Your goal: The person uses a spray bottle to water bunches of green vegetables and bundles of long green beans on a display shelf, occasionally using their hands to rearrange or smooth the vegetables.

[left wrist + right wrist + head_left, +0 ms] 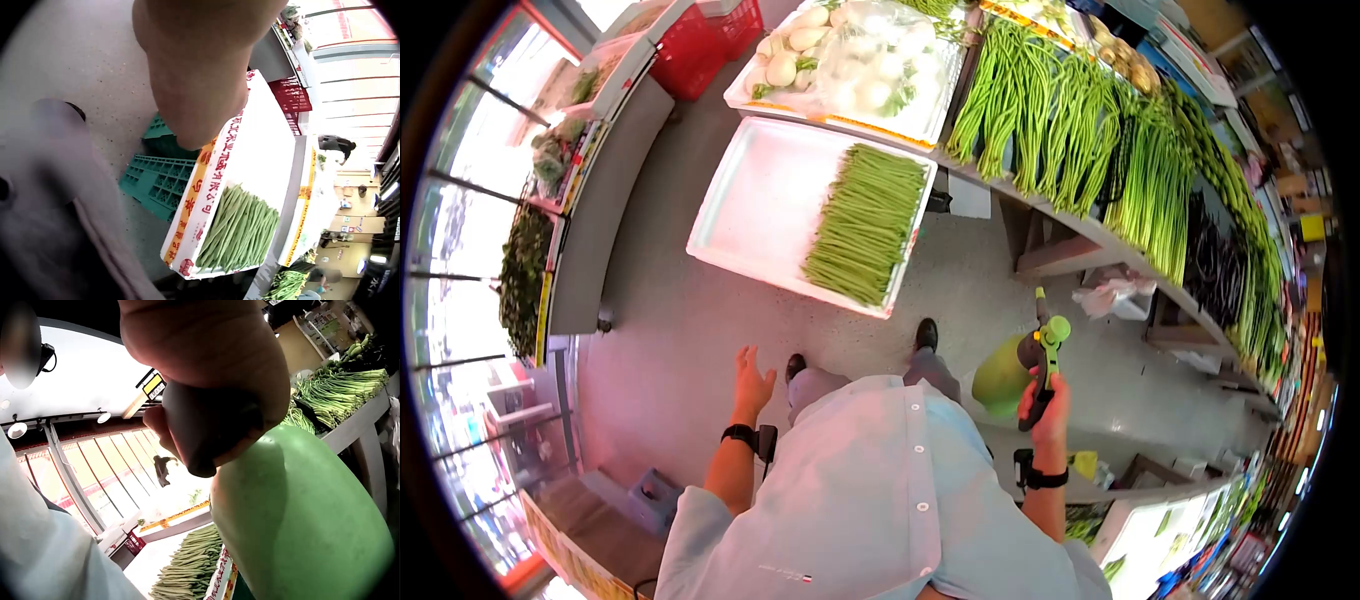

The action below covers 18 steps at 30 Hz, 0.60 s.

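In the head view the right hand point(1048, 408) grips the black handle of a green spray bottle point(1000, 378), held off to the right of the body. The right wrist view has that hand point(212, 369) curled round the dark handle above the green bottle body point(300, 519). The left hand point(752, 385) hangs in the air with its fingers apart, holding nothing; part of it point(200, 69) fills the top of the left wrist view. A white foam box point(750, 200) stands ahead, with green beans point(865, 225) lined up in its right half.
Crates of white vegetables point(800, 50) stand behind the box. A long stand of leafy stalks and long beans point(1040, 120) curves along the right. Green plastic crates point(156, 181) sit beneath the foam box. A grey shelf point(615, 200) runs along the left, and a red basket point(700, 50) stands at the back.
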Each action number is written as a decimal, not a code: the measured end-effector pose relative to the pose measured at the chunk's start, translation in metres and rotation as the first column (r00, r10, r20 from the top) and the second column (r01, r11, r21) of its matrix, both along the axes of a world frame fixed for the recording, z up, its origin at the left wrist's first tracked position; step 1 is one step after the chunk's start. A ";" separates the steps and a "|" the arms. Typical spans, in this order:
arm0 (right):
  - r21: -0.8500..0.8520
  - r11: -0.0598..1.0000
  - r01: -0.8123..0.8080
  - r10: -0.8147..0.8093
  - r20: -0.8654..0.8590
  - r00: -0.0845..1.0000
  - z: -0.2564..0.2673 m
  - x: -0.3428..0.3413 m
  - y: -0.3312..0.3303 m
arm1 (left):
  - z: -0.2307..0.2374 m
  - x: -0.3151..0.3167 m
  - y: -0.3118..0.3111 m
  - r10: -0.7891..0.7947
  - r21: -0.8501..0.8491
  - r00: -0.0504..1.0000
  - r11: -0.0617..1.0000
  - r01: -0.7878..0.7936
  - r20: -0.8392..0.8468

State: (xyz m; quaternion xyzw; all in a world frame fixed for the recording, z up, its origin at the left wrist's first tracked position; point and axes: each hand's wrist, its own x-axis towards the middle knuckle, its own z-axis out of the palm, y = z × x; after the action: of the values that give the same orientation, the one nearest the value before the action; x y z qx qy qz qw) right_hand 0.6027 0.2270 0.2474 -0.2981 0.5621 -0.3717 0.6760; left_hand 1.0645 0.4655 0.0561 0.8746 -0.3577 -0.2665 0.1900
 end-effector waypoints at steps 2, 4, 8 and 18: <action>-0.028 0.999 0.022 -0.023 -0.023 0.999 -0.002 0.031 0.031 | -0.011 0.036 0.024 -0.063 -0.033 0.997 0.998 0.062 -0.033; -0.046 0.999 0.027 -0.028 -0.021 0.999 -0.004 0.064 0.064 | -0.028 0.077 0.049 -0.129 -0.098 0.990 0.988 0.122 -0.063; -0.019 0.995 0.095 -0.095 -0.017 0.995 0.012 0.115 0.118 | -0.071 0.161 0.151 -0.062 -0.095 0.978 0.995 0.043 -0.198; 0.137 0.986 0.094 -0.101 0.044 0.994 0.023 0.221 0.197 | -0.099 0.262 0.353 0.040 0.290 0.994 0.957 -0.010 -0.099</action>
State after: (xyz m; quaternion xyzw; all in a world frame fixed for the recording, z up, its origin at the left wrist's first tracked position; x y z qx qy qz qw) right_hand 0.8241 0.4238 0.2701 -0.2143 0.5824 -0.3731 0.6896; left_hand 1.3265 0.8186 -0.0430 0.8824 -0.2936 -0.3586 0.0819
